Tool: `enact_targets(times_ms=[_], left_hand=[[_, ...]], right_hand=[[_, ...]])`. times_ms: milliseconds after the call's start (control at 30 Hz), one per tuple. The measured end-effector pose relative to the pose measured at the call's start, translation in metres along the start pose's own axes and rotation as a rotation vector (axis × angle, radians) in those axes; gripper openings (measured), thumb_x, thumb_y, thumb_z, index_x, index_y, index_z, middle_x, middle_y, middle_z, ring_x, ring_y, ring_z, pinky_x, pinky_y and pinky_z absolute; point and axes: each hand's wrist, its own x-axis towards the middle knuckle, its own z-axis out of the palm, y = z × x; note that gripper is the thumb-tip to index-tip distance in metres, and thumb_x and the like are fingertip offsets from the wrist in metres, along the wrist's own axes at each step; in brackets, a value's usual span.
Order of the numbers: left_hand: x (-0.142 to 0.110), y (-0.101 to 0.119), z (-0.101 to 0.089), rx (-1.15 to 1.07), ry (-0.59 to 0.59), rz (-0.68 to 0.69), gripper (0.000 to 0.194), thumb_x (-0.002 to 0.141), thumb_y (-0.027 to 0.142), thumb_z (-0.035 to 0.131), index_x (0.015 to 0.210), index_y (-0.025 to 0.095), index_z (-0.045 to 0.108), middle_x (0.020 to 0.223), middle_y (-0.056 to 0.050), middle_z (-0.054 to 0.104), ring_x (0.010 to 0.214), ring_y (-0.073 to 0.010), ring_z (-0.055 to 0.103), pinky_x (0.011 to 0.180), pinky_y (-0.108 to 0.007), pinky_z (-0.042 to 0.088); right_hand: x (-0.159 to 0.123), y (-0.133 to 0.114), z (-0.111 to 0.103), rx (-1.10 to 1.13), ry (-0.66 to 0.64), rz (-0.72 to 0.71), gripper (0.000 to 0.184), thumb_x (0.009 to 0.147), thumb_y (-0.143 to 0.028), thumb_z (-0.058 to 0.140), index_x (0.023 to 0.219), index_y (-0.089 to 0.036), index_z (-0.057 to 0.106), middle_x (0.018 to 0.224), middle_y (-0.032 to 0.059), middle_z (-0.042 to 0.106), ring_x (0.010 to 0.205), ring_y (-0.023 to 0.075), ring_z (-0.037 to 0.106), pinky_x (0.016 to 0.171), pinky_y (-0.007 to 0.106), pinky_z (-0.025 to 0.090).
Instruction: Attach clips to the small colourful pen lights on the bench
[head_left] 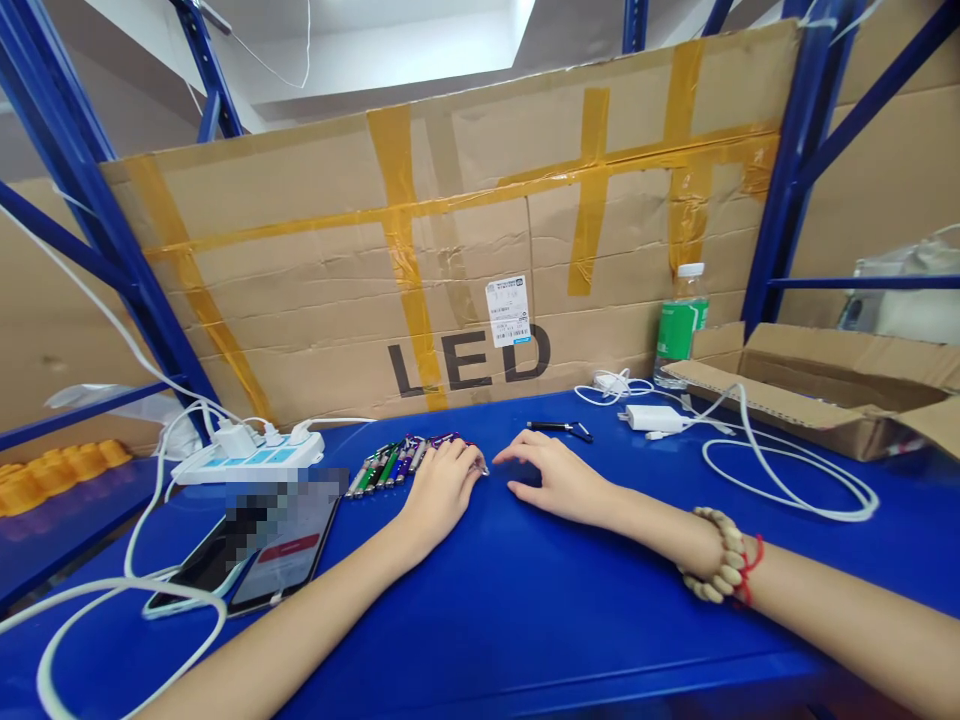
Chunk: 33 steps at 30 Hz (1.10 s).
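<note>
My left hand (440, 490) rests on the blue table (525, 600) with its fingers curled over the right end of a row of several coloured pens (390, 464). Whether it grips one I cannot make out. My right hand (555, 476) lies flat just to the right, fingers stretched toward the left hand's fingertips, holding nothing. A beaded bracelet with a red cord (721, 568) sits on my right wrist. A single black pen (559, 429) lies apart, a little beyond my right hand.
A white power strip (247, 462) with plugs stands at the left, with two phones (255, 555) and white cables in front. A white charger (652, 417) and looped cable, a green bottle (681, 326) and an open cardboard box (825, 395) are at right. A taped cardboard sheet marked LED (465, 270) backs the table.
</note>
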Motion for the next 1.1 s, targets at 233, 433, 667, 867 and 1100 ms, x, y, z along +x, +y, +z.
enact_targets(times_ms=[233,433,667,867,1100], left_hand=[[-0.005,0.016,0.0,-0.363,-0.003,0.011,0.015,0.088,0.029,0.04,0.09,0.021,0.052,0.082,0.0,0.06,0.078,-0.0161,0.054,0.071,-0.028,0.037],[-0.004,0.013,0.002,-0.544,-0.054,-0.116,0.02,0.089,0.035,0.032,0.094,0.022,0.047,0.058,0.005,0.053,0.056,-0.0129,0.052,0.057,-0.022,0.036],[-0.005,0.018,-0.002,-0.502,-0.05,-0.174,0.031,0.082,0.047,0.043,0.101,0.023,0.05,0.057,0.007,0.051,0.052,-0.0115,0.049,0.052,-0.021,0.033],[-0.005,0.018,0.0,-0.447,-0.095,-0.156,0.035,0.078,0.052,0.045,0.079,0.02,0.06,0.056,0.003,0.052,0.052,-0.0118,0.049,0.05,-0.022,0.031],[-0.006,0.017,0.0,-0.472,-0.081,-0.067,0.034,0.078,0.05,0.047,0.077,0.019,0.062,0.057,0.002,0.054,0.057,-0.0129,0.05,0.052,-0.022,0.031]], right_hand=[[0.001,0.008,-0.001,0.082,-0.017,-0.019,0.031,0.069,-0.03,0.064,0.097,-0.018,0.062,0.089,0.005,0.058,0.08,0.0162,0.054,0.074,0.028,0.043],[0.002,0.003,0.001,0.174,-0.101,-0.011,0.027,0.081,-0.037,0.049,0.075,-0.017,0.066,0.078,0.0021,0.062,0.069,0.0125,0.054,0.063,0.023,0.04],[0.006,0.008,-0.002,0.266,0.042,0.211,0.026,0.079,-0.035,0.049,0.074,-0.016,0.066,0.068,0.0008,0.062,0.059,0.0109,0.051,0.055,0.022,0.039],[0.011,0.005,-0.009,0.642,0.193,0.542,0.021,0.076,-0.028,0.054,0.088,-0.015,0.065,0.079,0.0032,0.063,0.054,0.0077,0.052,0.038,0.015,0.034],[0.009,0.0,-0.003,0.955,0.132,0.597,0.022,0.069,-0.022,0.062,0.09,-0.016,0.058,0.075,0.0027,0.064,0.07,0.0114,0.062,0.047,0.014,0.046]])
